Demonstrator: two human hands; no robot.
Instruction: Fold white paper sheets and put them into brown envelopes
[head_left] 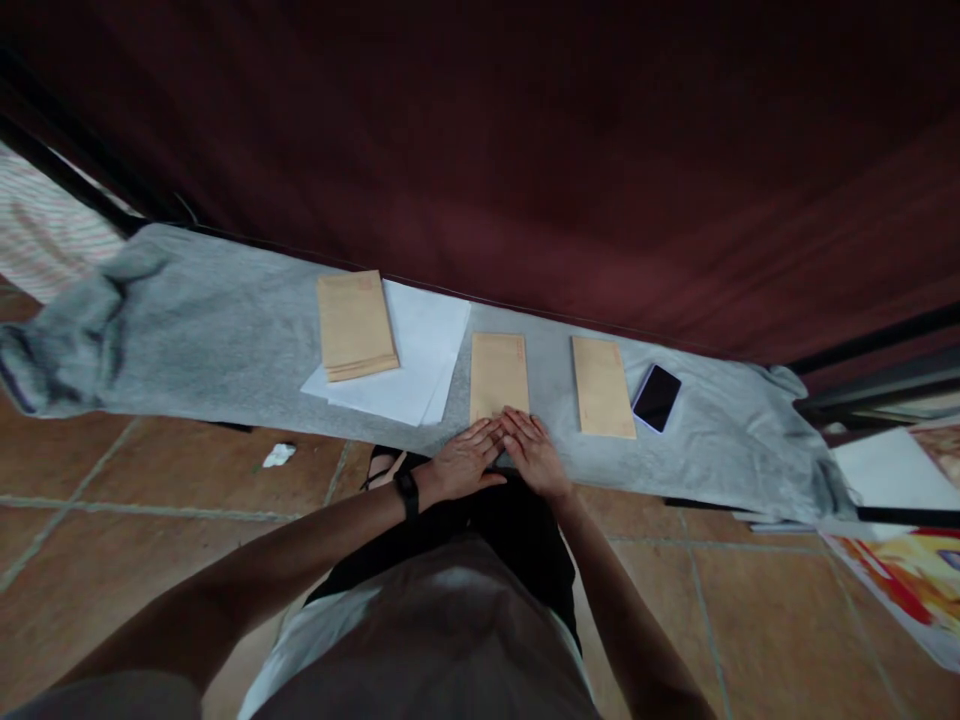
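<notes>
My left hand [466, 460] lies flat at the near edge of the grey cloth, fingers stretched out, with a black band on its wrist. My right hand [534, 452] rests beside it, its fingertips overlapping those of the left at the lower edge of a brown envelope [499, 372]. Neither hand holds anything. Another brown envelope [603, 386] lies to the right, with a dark-screened phone [657, 398] next to it. On the left, a stack of brown envelopes [356, 322] sits partly on white paper sheets [424, 350].
The grey cloth [217, 330] covers a narrow surface, bunched at both ends. A dark red curtain [480, 150] hangs behind it. On the tiled floor are a crumpled white scrap [279, 455] and, at right, a colourful printed sheet [911, 580].
</notes>
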